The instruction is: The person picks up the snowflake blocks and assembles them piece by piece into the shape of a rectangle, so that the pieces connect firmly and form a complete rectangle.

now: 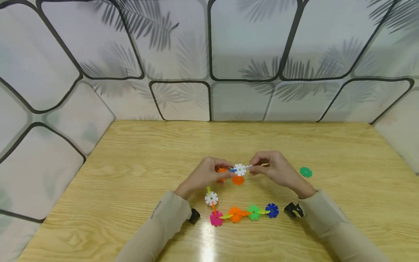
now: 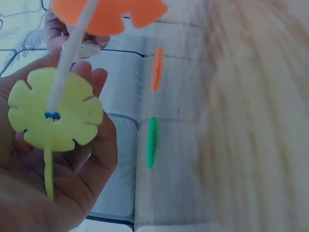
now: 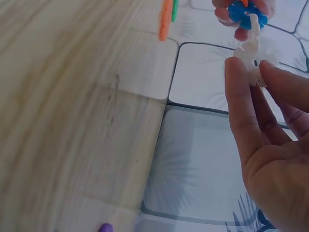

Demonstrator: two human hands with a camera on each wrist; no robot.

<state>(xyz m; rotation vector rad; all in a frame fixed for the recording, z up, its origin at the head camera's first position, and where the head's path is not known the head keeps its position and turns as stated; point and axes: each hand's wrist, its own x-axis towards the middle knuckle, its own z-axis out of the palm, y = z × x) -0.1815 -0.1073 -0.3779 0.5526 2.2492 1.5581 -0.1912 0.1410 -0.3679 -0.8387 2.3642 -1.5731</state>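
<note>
In the head view my left hand (image 1: 209,171) pinches the blue disc (image 1: 232,170) of a chain of slotted plastic flower discs, with an orange disc (image 1: 222,170) beside its fingers. Opposite it, my right hand (image 1: 275,168) holds a white disc (image 1: 249,166) edge-on between thumb and fingertips. Between the hands, another white disc (image 1: 240,169) joins that one to the blue disc. The right wrist view shows the held white disc (image 3: 255,57) in line with the blue disc (image 3: 245,14). A yellow disc (image 2: 55,108) stands before the left palm in the left wrist view.
On the wooden table (image 1: 147,153), the chain runs through a white disc (image 1: 211,198), a magenta disc (image 1: 216,218), an orange one (image 1: 235,214) and a light green one (image 1: 254,212) to a dark blue disc (image 1: 271,210). A loose orange disc (image 1: 238,180) and green disc (image 1: 306,172) lie nearby.
</note>
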